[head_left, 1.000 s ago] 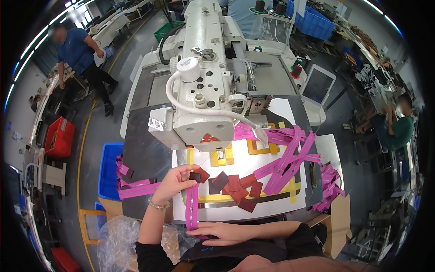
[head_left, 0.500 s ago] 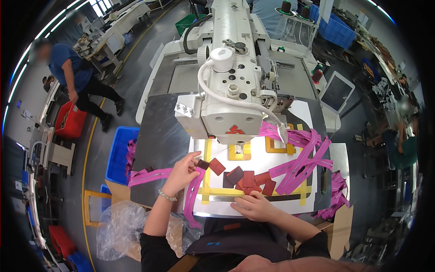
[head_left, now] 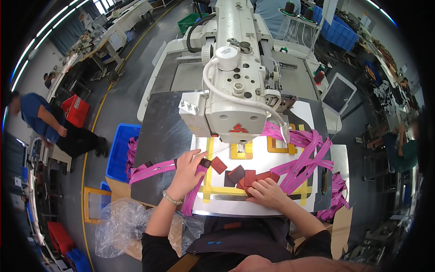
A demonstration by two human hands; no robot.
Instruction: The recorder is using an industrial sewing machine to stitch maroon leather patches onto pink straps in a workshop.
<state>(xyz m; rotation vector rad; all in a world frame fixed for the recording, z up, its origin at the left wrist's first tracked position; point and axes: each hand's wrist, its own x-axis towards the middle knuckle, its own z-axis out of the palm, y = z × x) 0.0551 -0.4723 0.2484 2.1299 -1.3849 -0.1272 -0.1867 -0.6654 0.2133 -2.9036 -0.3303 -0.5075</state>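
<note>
My left hand (head_left: 186,171) lies over a pink zipper tape (head_left: 153,172), fingers stretched out, with a small dark patch (head_left: 205,162) at the fingertips. Another length of pink tape hangs below that hand over the board's front edge. My right hand (head_left: 268,193) is closed at the front of a loose pile of patches, its bent fingertips on a red patch (head_left: 262,176). The parts under those fingers are hidden. A separate red patch (head_left: 219,165) and a dark one (head_left: 229,179) lie between my hands, on a white sheet edged with yellow tape (head_left: 229,191).
A white sewing machine head (head_left: 236,115) stands over the sheet, with a yellow frame (head_left: 241,151) beneath it. More pink zippers (head_left: 308,158) are heaped on the right. Left of the board is a blue bin (head_left: 118,152). A person (head_left: 43,120) is in the left aisle.
My right hand has moved up onto the patch pile, and its fingers have bent. My left fingers have flattened over the tape. The person in the aisle has moved left and nearer.
</note>
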